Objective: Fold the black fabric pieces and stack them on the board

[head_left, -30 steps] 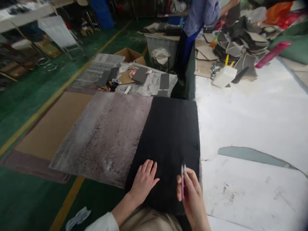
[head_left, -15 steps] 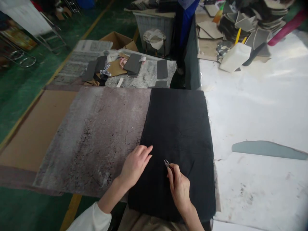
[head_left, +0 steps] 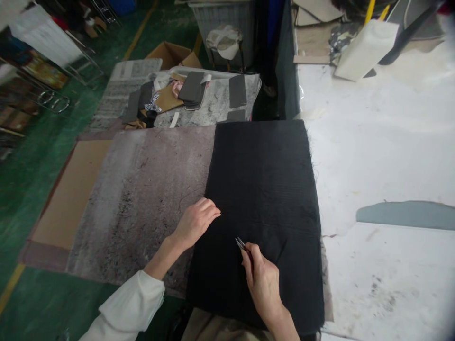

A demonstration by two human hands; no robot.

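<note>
A large black cloth (head_left: 263, 189) with frayed edges lies in front of me, partly over the worn brownish-grey sheet. In my right hand (head_left: 263, 279) is a small pair of thread snips (head_left: 241, 243), its two pointed metal tips slightly apart and aimed up and left above the cloth. The fist hides the rest of the snips. My left hand (head_left: 199, 220) is at the cloth's left side, fingertips pinched together; what is between them, if anything, is too small to see.
The brownish-grey sheet (head_left: 152, 199) extends left, beside a tan board (head_left: 74, 194). On the right, a white tabletop (head_left: 373, 166) bears a grey-blue curved piece (head_left: 405, 214) and a white container (head_left: 368, 49). Stacked dark grey pieces (head_left: 194, 87) and a cardboard box (head_left: 174, 54) are beyond.
My left hand has shifted slightly left and up, and its fingers have closed into a pinch. The snips have moved a little to the left. The camera view has shifted too.
</note>
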